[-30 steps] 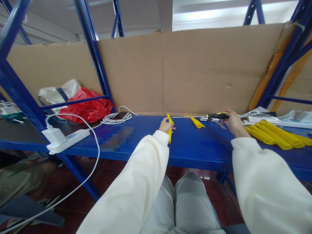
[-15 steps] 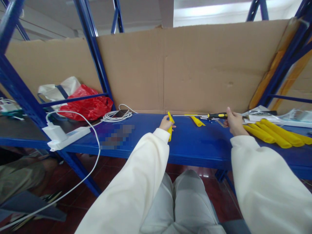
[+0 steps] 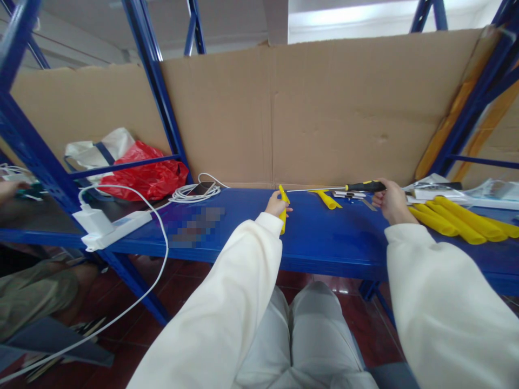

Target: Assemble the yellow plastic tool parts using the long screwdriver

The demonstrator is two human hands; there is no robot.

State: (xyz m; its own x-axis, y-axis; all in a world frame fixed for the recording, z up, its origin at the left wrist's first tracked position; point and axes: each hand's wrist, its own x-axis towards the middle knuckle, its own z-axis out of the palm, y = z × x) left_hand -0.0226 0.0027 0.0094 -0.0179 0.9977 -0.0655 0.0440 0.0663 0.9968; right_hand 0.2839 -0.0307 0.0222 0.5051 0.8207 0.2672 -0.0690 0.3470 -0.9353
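Observation:
My left hand (image 3: 276, 205) is closed round a yellow plastic piece with a tube-like body (image 3: 283, 219), held upright over the blue shelf. In my right hand (image 3: 391, 201) is the black and yellow handle of a long screwdriver (image 3: 363, 187). Its thin shaft points left, and the tip meets the upper part of the yellow piece; whether it sits inside cannot be seen. Between my hands a second yellow piece (image 3: 329, 200) lies on the shelf. Small metal parts (image 3: 349, 195) lie behind it. Several yellow tubes (image 3: 462, 221) rest beside my right hand.
A white power strip (image 3: 121, 229) with a plugged-in adapter juts over the shelf's left end, its cable hanging down. Coiled white cable (image 3: 194, 192) and a red bag (image 3: 148, 170) lie beyond. Cardboard (image 3: 324, 113) closes the back. Another person's hand (image 3: 10, 190) shows at far left.
The screwdriver's handle has risen slightly and turned, and my right hand has shifted a little right. My left hand stays in place. Another person's hand has appeared at far left.

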